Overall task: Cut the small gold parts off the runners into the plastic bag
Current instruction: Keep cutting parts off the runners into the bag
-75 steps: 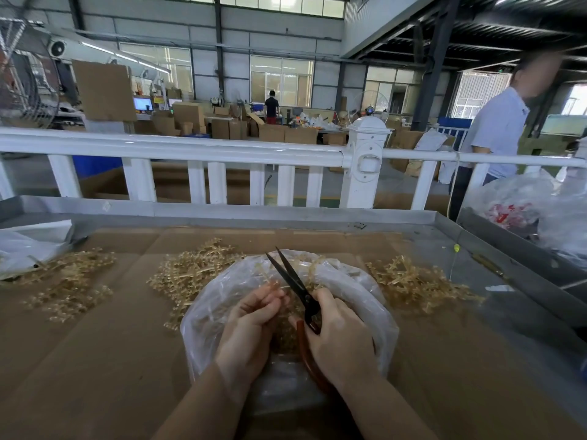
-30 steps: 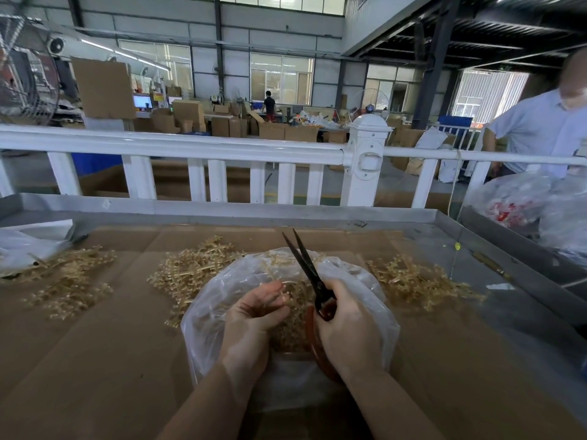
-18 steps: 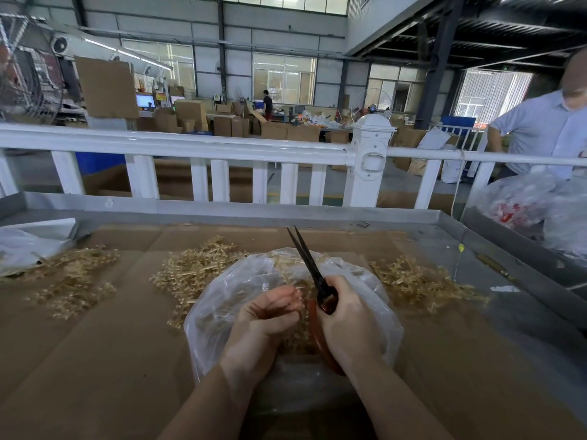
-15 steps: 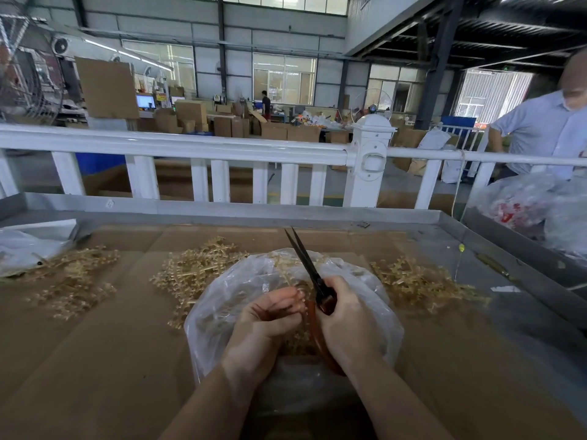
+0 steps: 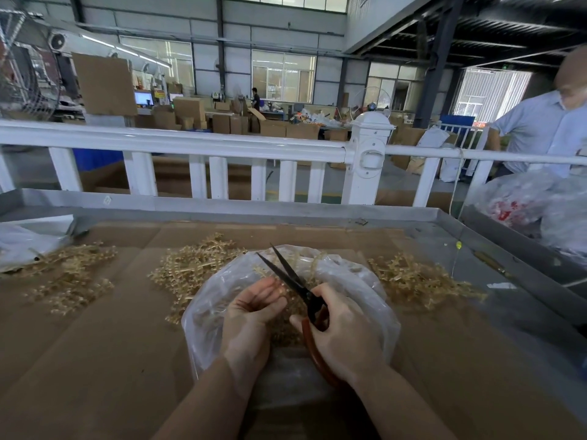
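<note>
The head view looks down on a tabletop (image 5: pixel 95 360) lined with brown cardboard, walled by a grey metal rim. At the far left lies a crumpled white bag (image 5: pixel 22 246), and just beside it a loose scatter of gold runners (image 5: pixel 68 281). Further right a denser heap of gold runners (image 5: pixel 193 268) sits against the left edge of the clear plastic bag (image 5: pixel 209 309), which lies open in the middle of the tabletop with small gold parts (image 5: pixel 282 331) gathered inside it.

Over the bag's mouth the left hand (image 5: pixel 251 315) is turned palm up, its fingers curled in a grip around a gold piece (too small and hidden to make out clearly). Just to its right the right hand (image 5: pixel 343 335) has its grip closed around the reddish handles of a pair of scissors (image 5: pixel 292 277), whose dark blades stand apart and point up and away, the lower blade close to the left fingertips.

Right of the bag lies a third pile of gold runners (image 5: pixel 416 281). Beyond the white railing (image 5: pixel 190 144) a person in a light blue shirt (image 5: pixel 546 128) stands at the far right, above clear bags (image 5: pixel 527 201) holding something red.
</note>
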Available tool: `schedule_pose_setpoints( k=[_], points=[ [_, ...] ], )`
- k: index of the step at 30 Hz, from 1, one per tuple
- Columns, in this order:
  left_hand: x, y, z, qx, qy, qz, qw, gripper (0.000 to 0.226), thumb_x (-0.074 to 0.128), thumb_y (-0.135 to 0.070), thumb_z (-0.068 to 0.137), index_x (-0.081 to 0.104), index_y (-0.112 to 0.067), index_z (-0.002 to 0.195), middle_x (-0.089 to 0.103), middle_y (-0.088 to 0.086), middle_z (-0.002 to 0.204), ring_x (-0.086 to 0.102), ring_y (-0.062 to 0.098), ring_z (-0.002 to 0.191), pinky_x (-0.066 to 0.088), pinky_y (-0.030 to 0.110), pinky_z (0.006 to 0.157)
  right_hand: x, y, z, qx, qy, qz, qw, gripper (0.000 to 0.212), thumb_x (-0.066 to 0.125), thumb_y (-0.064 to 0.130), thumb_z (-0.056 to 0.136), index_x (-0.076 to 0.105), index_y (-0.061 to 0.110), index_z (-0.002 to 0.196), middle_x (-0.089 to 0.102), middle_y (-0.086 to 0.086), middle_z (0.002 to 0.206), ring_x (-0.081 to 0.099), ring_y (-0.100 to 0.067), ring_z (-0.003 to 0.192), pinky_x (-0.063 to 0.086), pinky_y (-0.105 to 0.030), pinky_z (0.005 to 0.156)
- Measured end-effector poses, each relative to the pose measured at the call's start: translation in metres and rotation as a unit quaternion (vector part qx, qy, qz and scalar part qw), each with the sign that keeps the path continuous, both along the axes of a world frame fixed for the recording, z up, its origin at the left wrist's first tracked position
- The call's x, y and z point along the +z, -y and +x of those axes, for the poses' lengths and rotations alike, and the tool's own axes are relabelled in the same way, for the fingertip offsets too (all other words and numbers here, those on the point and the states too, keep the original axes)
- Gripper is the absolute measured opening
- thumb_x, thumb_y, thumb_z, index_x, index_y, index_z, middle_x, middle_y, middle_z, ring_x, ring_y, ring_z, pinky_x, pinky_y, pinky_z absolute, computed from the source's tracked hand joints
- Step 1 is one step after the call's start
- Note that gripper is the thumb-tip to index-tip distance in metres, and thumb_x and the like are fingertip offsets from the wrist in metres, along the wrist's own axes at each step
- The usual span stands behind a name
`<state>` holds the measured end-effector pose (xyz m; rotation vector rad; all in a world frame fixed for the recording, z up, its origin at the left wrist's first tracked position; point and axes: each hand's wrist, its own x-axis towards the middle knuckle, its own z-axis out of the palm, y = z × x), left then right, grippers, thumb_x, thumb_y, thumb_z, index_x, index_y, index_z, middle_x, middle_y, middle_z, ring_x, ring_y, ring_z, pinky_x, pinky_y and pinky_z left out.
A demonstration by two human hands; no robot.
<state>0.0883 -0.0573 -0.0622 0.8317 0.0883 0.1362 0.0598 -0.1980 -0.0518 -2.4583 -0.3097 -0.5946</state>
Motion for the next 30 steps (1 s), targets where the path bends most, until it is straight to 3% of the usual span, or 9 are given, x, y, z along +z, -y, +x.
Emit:
schedule_pose_setpoints(
  k=[5, 9, 14, 22, 27, 30],
  points=[
    [0.0006, -0.0008, -0.0014, 0.003, 0.002, -0.023, 1.0, 0.039, 0.049, 0.029, 0.074, 0.064, -0.001, 0.094, 0.071, 0.006, 0.075, 0.07, 0.011, 0.07, 0.056, 0.018, 0.061, -0.0034, 0.0047, 0.0007, 0.019, -0.012, -0.045, 0.999, 0.032, 0.061, 0.057, 0.079, 0.047, 0.034, 0.097, 0.055, 0.016, 0.089, 0.05, -0.005, 0.089, 0.04, -0.017, 0.073],
    [0.0025, -0.0017, -0.0009, -0.005, 0.008, -0.06, 0.998, 0.037, 0.048, 0.026, 0.077, 0.063, 0.001, 0.099, 0.073, 0.011, 0.084, 0.072, 0.015, 0.078, 0.059, 0.022, 0.069, -0.0067, 0.0082, -0.0004, 0.025, -0.008, -0.069, 0.997, 0.036, 0.06, 0.058, 0.079, 0.049, 0.033, 0.103, 0.056, 0.015, 0.094, 0.048, -0.005, 0.091, 0.037, -0.015, 0.074],
    [0.0016, -0.003, 0.0, 0.001, 0.001, -0.078, 0.997, 0.038, 0.045, 0.026, 0.081, 0.063, -0.002, 0.099, 0.074, 0.008, 0.081, 0.072, 0.013, 0.077, 0.057, 0.02, 0.063, -0.0093, 0.0102, -0.0021, 0.03, -0.01, -0.089, 0.996, 0.043, 0.057, 0.061, 0.079, 0.047, 0.034, 0.11, 0.055, 0.014, 0.101, 0.046, -0.006, 0.098, 0.04, -0.018, 0.081],
    [-0.0008, -0.0045, 0.0017, -0.002, 0.015, -0.059, 0.998, 0.037, 0.045, 0.024, 0.082, 0.063, -0.003, 0.1, 0.073, 0.006, 0.077, 0.072, 0.013, 0.075, 0.058, 0.021, 0.065, -0.0086, 0.0057, -0.0018, 0.039, 0.003, -0.103, 0.994, 0.044, 0.053, 0.064, 0.08, 0.045, 0.032, 0.11, 0.054, 0.012, 0.1, 0.045, -0.007, 0.096, 0.041, -0.019, 0.082],
    [-0.0006, -0.0024, 0.0014, -0.005, 0.024, -0.035, 0.999, 0.032, 0.046, 0.025, 0.079, 0.058, -0.003, 0.086, 0.052, 0.011, 0.08, 0.056, 0.02, 0.077, 0.058, 0.024, 0.071, -0.0068, 0.0038, -0.0002, 0.049, 0.001, -0.096, 0.994, 0.04, 0.054, 0.062, 0.082, 0.047, 0.03, 0.105, 0.056, 0.011, 0.097, 0.049, -0.007, 0.092, 0.042, -0.017, 0.078],
    [-0.0006, -0.002, 0.0014, 0.003, 0.027, -0.01, 1.0, 0.033, 0.044, 0.027, 0.08, 0.056, -0.003, 0.084, 0.05, 0.01, 0.078, 0.054, 0.019, 0.077, 0.057, 0.023, 0.07, -0.0065, 0.0049, 0.0002, 0.051, -0.006, -0.09, 0.995, 0.039, 0.055, 0.062, 0.082, 0.047, 0.029, 0.103, 0.058, 0.01, 0.096, 0.051, -0.007, 0.091, 0.042, -0.017, 0.076]
  ],
)
